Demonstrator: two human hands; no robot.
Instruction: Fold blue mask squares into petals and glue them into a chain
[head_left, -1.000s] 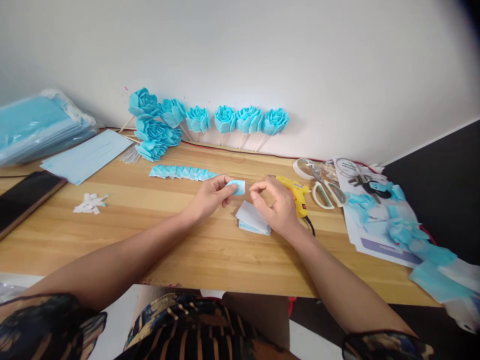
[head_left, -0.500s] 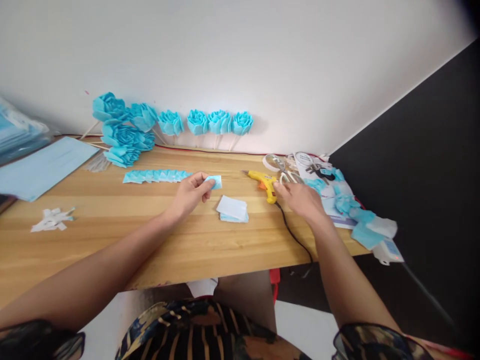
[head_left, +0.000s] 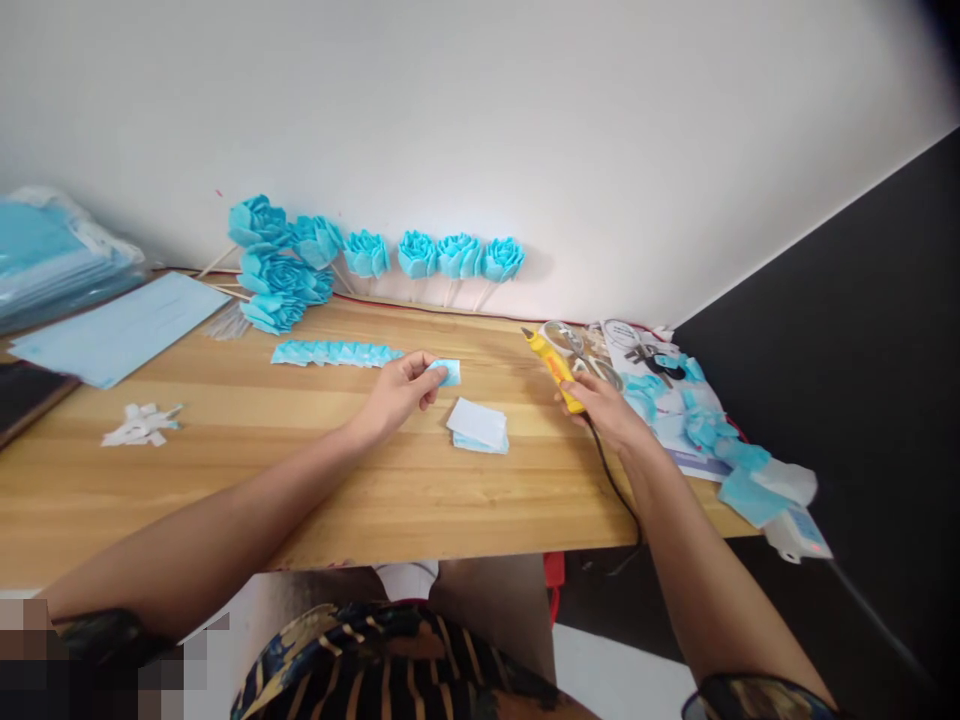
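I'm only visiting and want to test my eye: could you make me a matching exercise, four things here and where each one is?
Things:
1. Yellow glue gun
2. Small blue piece
3. Stack of cut pieces
4. Blue flowers

Places:
A. Pinched in the left hand
B. By the wall, on sticks
C. Held in the right hand
D. Flat on the table

Pairs: 1-C, 2-A, 3-D, 4-B

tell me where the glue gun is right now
In the head view, the glue gun is in the right hand, right of the paper stack.
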